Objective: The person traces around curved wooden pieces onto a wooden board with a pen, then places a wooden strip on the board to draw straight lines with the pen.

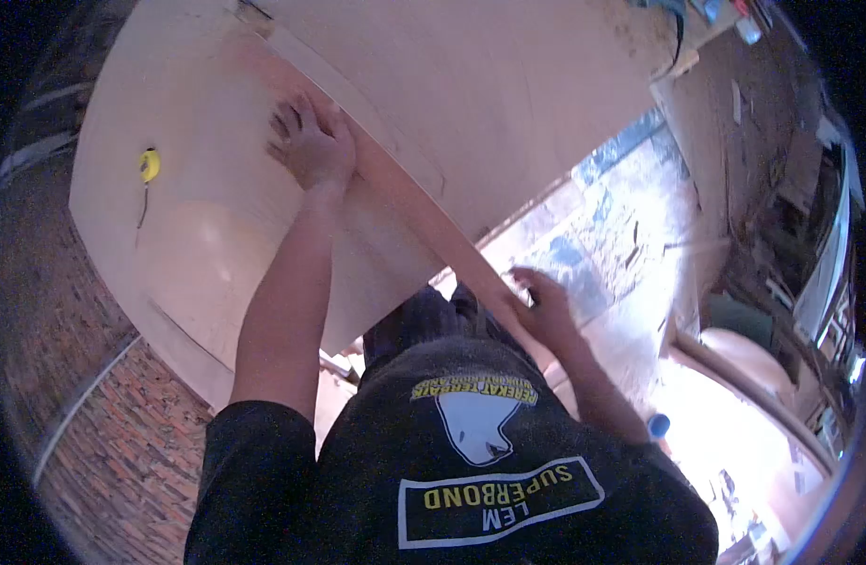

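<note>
A long, narrow reddish-brown wooden strip [409,218] runs diagonally across a large pale board [207,202], its near end sticking out past the board's edge beside my body. My left hand [315,149] lies flat with fingers spread, palm down on the board and against the strip. Close to my waist, my right hand [544,306] is closed around the near part of the strip, its fingertips curled at the edge. A yellow tape measure [150,166] rests on the board left of my left hand, with a short dark tail hanging from it.
A second pale sheet [489,104] lies along the strip's right side. A small dark object [254,9] sits at the far end. Brick wall [136,424] borders the left. On the right are a littered floor [593,231], a blue round object [658,426] and stacked wood pieces.
</note>
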Demonstrator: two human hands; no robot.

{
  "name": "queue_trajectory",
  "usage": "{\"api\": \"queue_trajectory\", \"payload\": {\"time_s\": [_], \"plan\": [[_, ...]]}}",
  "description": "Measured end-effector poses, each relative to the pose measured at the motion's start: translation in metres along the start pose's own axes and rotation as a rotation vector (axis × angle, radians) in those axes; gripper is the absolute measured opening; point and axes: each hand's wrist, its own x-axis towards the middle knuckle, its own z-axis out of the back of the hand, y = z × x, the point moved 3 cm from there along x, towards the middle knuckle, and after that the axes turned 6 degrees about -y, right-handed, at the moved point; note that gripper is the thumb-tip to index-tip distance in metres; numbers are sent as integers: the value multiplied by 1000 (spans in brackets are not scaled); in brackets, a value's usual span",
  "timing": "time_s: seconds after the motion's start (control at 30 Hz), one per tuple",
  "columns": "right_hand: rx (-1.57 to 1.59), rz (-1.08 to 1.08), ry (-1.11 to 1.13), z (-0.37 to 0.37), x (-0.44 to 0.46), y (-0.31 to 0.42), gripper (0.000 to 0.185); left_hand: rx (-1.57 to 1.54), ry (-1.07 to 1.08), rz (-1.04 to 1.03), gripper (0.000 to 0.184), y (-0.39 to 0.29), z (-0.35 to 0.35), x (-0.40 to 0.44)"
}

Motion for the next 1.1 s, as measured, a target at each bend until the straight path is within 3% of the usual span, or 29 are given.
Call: {"api": "queue_trajectory", "payload": {"time_s": [0.07,0.1,0.17,0.27,0.37,0.4,0.43,0.47,0.5,0.53,0.7,0.8,0.87,1.1], "plan": [[126,-115,124,-23,3,-9,58,7,18,15,77,0,2,0],[66,2,50,-27,6,3,60,-74,10,36,76,0,7,-2],[3,6,-21,-31,12,4,56,-232,-13,74,76,4,11,-2],[58,130,-168,-5,11,17,53,549,-276,-154,75,36,-48,-7],[124,211,-176,42,15,-13,49,-569,-152,130,76,15,16,-9],[246,125,-189,65,14,-1,46,-586,-178,113,76,20,12,-6],[13,272,-245,89,20,-13,48,-603,-202,98,76,30,-5,-5],[105,241,-316,110,24,-23,51,-619,-227,84,76,37,-11,-2],[-86,281,-337,140,23,-2,54,-635,-279,121,73,41,1,0],[109,283,-418,156,27,3,57,-653,-326,160,69,43,19,-4],[-305,461,-564,226,53,50,53,-818,-580,397,49,89,56,-40],[-298,385,-502,225,75,65,54,-684,-602,472,42,109,80,-84],[-256,406,-473,207,98,78,53,-656,-661,464,41,122,89,-100],[-279,568,-256,184,196,88,49,-406,-691,761,40,126,116,-177]]}}
